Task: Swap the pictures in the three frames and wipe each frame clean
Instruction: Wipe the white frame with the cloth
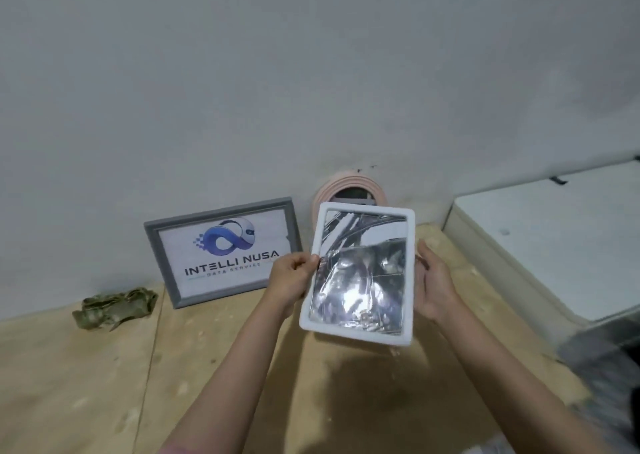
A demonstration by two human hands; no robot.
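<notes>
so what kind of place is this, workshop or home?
Can't say for sure; it looks like a makeshift work corner: bare plywood surface, plain grey wall, framed company logo leaning on it, white cabinet alongside.

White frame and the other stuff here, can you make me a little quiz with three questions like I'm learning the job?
1. True or false: both hands hold the white frame, the left hand on one side edge and the right hand on the other.
2. What leans against the wall beside the grey frame: A) a round pink frame, B) a green bottle, C) a blue book?
3. What lies crumpled on the wooden surface left of the grey frame?

Key: 1 true; 2 A; 3 a greenish cloth.
</notes>
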